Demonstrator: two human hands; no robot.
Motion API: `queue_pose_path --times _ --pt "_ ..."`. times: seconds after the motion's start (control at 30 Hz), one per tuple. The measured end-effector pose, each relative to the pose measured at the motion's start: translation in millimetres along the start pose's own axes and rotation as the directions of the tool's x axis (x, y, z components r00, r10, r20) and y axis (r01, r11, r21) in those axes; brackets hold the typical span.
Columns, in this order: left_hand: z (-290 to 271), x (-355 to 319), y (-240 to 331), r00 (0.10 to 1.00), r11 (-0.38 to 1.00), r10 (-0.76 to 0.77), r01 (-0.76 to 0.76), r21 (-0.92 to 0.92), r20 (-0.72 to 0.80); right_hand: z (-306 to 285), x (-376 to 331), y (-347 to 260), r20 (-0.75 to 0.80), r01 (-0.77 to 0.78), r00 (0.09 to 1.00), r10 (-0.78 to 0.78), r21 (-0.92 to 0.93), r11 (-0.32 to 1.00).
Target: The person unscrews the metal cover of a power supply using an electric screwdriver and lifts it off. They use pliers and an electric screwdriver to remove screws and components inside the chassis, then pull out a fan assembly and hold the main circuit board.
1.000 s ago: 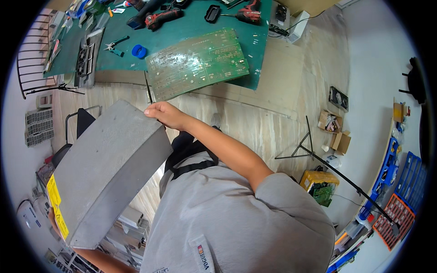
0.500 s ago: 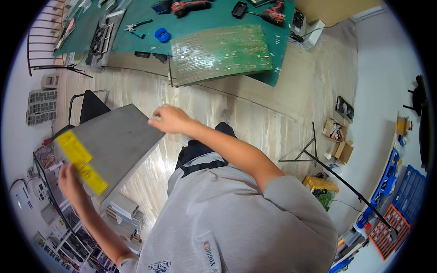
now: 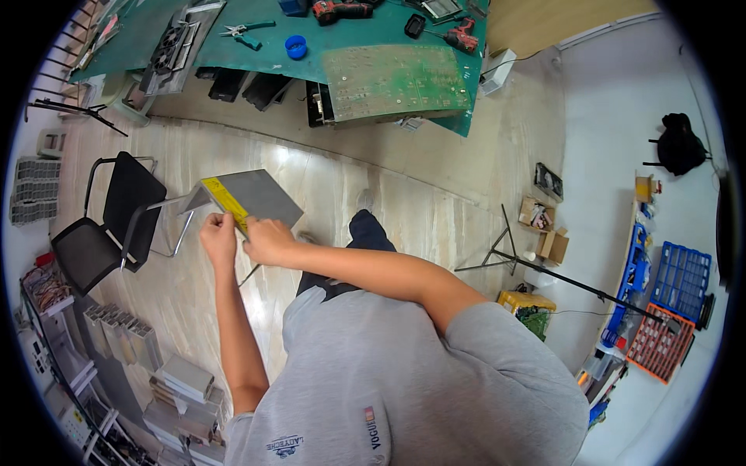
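Note:
A grey sheet-metal cover [image 3: 262,193] with a bent side is held tilted in front of me, left of my legs. A yellow label strip [image 3: 224,197] runs along its bend. My left hand [image 3: 218,239] is closed at the cover's near edge, fingers pinched together beside the strip. Close by on its right, my right hand [image 3: 269,241] closes round the same edge near the strip's lower end. The fingertips of both hands are partly hidden.
A black chair [image 3: 138,206] stands at the left. Ahead, a green-topped bench [image 3: 233,54] carries a large circuit board [image 3: 396,81], pliers [image 3: 247,35] and cordless drills [image 3: 342,11]. A black tripod stand [image 3: 505,252] stands at the right, near cardboard boxes [image 3: 552,245].
The cover has swung away from my left side toward the front and turned, now showing a bent side. My hands, wide apart before, have come together at its near edge.

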State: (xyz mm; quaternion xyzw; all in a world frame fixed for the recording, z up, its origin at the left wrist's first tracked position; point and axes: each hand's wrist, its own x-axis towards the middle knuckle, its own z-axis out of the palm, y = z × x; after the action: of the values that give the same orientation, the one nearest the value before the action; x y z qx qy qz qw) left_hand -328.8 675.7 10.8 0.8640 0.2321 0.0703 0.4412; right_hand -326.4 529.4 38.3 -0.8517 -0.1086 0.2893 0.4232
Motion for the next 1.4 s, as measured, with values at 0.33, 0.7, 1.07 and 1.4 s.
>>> queue_pose_path --times 0.33,0.7,1.07,1.4 --pt "36 9 0 0.992 0.998 0.057 -0.055 -0.02 0.111 26 23 30 -0.261 -0.048 0.965 -0.011 -0.219 0.975" --pt "-144 -32 -4 0.968 0.922 -0.218 0.246 -0.298 0.126 -14 4 57 -0.244 -0.083 0.959 0.147 0.253 0.964" --pt "-135 -59 -73 0.699 0.02 -0.334 0.675 -0.737 0.632 -46 -36 -5 -0.273 0.171 0.959 0.077 0.774 0.61" --pt "-111 30 -35 0.833 -0.178 -0.018 0.541 -0.822 0.553 -69 26 -34 -0.205 0.182 0.978 -0.036 0.758 0.626"
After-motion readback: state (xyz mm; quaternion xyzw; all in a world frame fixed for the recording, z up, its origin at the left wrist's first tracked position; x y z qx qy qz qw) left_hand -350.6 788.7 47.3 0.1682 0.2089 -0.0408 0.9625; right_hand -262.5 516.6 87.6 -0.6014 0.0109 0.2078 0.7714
